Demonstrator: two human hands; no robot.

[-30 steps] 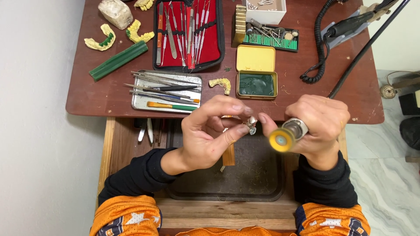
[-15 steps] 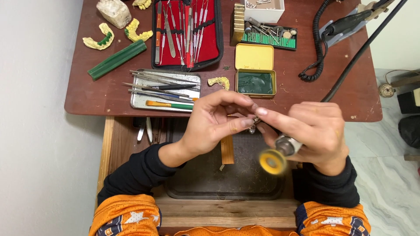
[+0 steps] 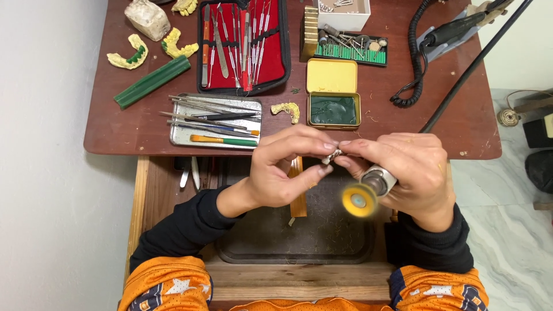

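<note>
Grip of the left hand point(image 3: 282, 173): thumb and fingertips pinched on a small metal piece point(image 3: 332, 155), held above the open drawer point(image 3: 144, 196) just in front of the desk point(image 3: 403, 124) edge. Grip of the right hand point(image 3: 412, 173): forefinger and thumb meet the same piece from the other side, while the remaining fingers close round a handpiece point(image 3: 379, 181) — its yellow wheel point(image 3: 359, 200) blurred, pointing toward the wearer and lying just below the piece, apart from it. Both forearms wear black sleeves point(image 3: 184, 230).

Under the hands, a dark tray point(image 3: 322, 242) sits in the drawer, with a narrow wooden peg point(image 3: 298, 193) jutting over it beside the left hand.

On the desk, from left to right: a pale stone block point(image 3: 147, 18); yellow dental casts point(image 3: 128, 53); green wax sticks point(image 3: 152, 81); a steel tray point(image 3: 184, 135) of hand instruments; a black case point(image 3: 244, 43) lined in red, with more instruments; a small yellow cast point(image 3: 287, 109) just beside an open yellow tin point(image 3: 332, 95) with dark green filling; a green bur stand point(image 3: 351, 52) behind the tin; a white box point(image 3: 344, 12) at the far edge; a black coiled cord point(image 3: 413, 63) leading to a second handpiece point(image 3: 455, 30) on its rest. A black cable point(image 3: 478, 63) runs diagonally from the right hand toward the upper right corner.
</note>
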